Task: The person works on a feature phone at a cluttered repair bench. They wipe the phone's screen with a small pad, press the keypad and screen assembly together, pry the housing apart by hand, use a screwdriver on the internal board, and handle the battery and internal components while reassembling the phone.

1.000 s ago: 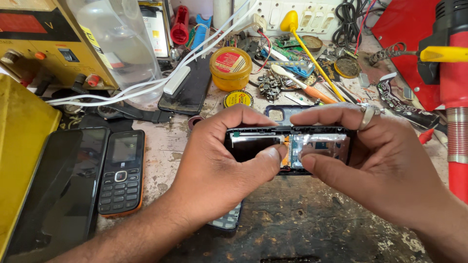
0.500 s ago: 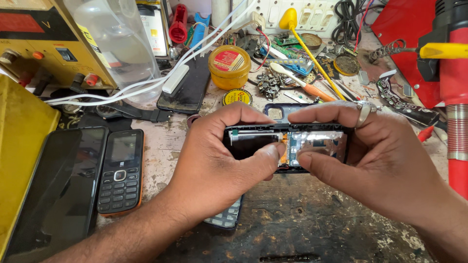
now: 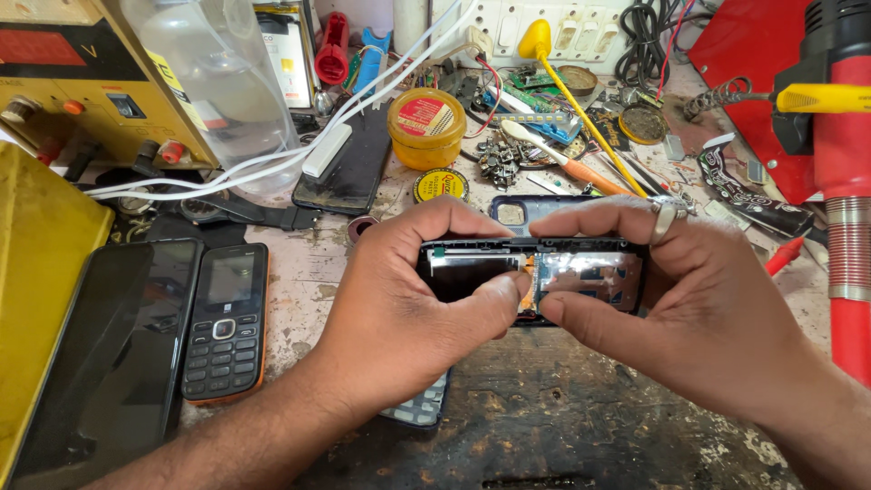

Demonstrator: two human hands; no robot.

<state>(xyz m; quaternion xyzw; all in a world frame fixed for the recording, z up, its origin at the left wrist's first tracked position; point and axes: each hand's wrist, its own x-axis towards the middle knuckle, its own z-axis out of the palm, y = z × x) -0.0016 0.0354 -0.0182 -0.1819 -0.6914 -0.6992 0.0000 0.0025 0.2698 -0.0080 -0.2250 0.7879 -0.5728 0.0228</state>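
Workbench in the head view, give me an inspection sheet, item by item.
Surface: worn, stained workbench.
Job's things: opened phone body, held sideways, insides showing.
Clutter: keypad phone, dark smartphone, yellow tin, yellow-handled screwdriver, loose parts.
Grippers: left hand and right hand grip the phone body, thumbs on its middle.
Cables: white cables, black cable.
Surroundings: yellow power supply, red stand.

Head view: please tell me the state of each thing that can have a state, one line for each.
Opened phone: held level in both hands, insides exposed.
Left hand: gripping the phone's left end.
Right hand: gripping its right end.
Keypad phone: lying flat, screen dark.
Smartphone: lying flat, screen dark.
Yellow tin: lid on.
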